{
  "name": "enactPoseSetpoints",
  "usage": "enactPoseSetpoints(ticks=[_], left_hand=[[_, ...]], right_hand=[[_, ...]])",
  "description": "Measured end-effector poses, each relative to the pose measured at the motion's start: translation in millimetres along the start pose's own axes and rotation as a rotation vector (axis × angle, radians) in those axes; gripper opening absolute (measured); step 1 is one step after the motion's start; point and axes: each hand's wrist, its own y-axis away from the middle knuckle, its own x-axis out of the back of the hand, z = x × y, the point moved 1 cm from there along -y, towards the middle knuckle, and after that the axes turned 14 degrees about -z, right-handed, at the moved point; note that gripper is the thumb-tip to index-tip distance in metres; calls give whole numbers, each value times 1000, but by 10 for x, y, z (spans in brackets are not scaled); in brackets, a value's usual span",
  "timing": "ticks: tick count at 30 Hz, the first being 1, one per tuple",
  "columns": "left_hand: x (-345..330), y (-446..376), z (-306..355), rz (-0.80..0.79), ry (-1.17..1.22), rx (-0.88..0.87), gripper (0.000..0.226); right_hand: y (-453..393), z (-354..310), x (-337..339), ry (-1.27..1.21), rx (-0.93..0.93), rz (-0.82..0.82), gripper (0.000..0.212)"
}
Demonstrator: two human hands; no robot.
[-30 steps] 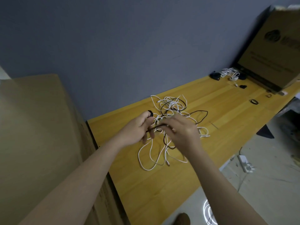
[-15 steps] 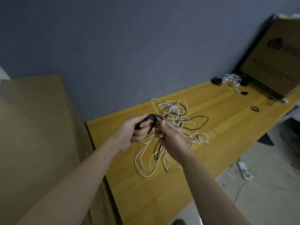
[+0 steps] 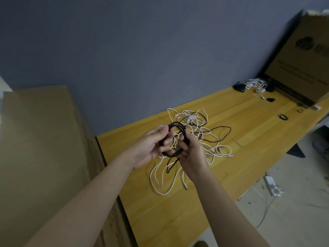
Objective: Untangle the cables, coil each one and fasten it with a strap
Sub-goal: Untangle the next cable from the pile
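A black cable [image 3: 175,126] is wound into a small coil above the wooden table [image 3: 240,139], and both hands hold it. My left hand [image 3: 151,145] grips the coil's left side. My right hand [image 3: 191,152] grips its right and lower side, and a loose black tail hangs down below it. Behind the hands lies a tangle of white cables [image 3: 195,122] mixed with another black cable [image 3: 222,132]. White loops [image 3: 160,177] trail toward the table's near edge.
Coiled white cables [image 3: 256,84] and dark bundles [image 3: 239,87] lie at the far right beside a leaning cardboard box [image 3: 311,59]. Black strap loops [image 3: 283,117] rest near the right edge. A large cardboard panel [image 3: 44,148] stands on the left. A power strip [image 3: 271,186] lies on the floor.
The black cable has gone from a short stretched length between my hands to a rounded coil of several turns. Both hands have lifted a little from the tangle.
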Motion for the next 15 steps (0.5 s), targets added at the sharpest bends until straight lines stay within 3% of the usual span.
enactPoseSetpoints(ticks=[4, 9, 13, 15], left_hand=[[15, 8, 31, 44, -27, -45, 26], [108, 41, 77, 231, 140, -155, 29], [141, 23, 63, 345, 150, -221, 33], [149, 19, 50, 380, 111, -250, 32]], right_hand=[[14, -48, 33, 103, 43, -26, 30], [82, -49, 319, 615, 89, 14, 21], [163, 299, 575, 878, -58, -3, 28], [198, 468, 581, 1126, -151, -41, 31]])
